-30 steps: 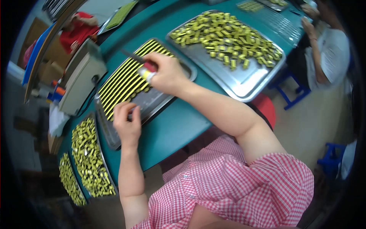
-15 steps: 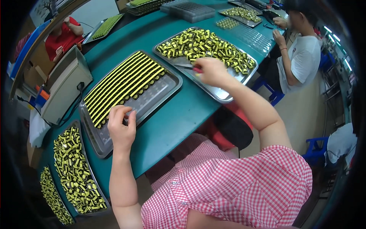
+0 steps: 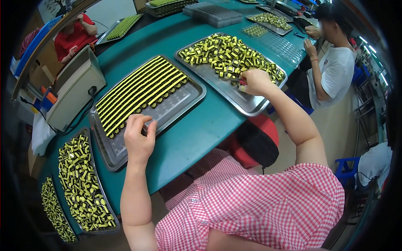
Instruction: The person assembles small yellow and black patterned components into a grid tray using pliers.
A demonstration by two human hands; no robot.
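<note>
My right hand (image 3: 257,82) is closed round red-gripped tweezers (image 3: 242,83); their tips reach the near edge of a heap of small yellow-and-black parts (image 3: 222,52) on a metal tray (image 3: 247,109). Whether the tips grip a part is too small to tell. My left hand (image 3: 140,136) hovers at the near edge of another metal tray (image 3: 190,99), its fingers curled and thumb close to the index finger. Anything between them is hidden. Straight rows of yellow-and-black parts (image 3: 140,92) fill that tray's far side; its near side shows bare metal.
Two trays of loose parts (image 3: 81,184) (image 3: 54,209) lie at the left. A beige metal box (image 3: 77,90) with a cable stands behind them. Clear plastic trays (image 3: 213,14) are stacked at the back. A co-worker in white (image 3: 333,69) sits at the right, another in red (image 3: 75,37) far left.
My right hand has moved right with the tweezers, from the gap between the two trays to the heap of loose parts. My left hand has barely shifted.
</note>
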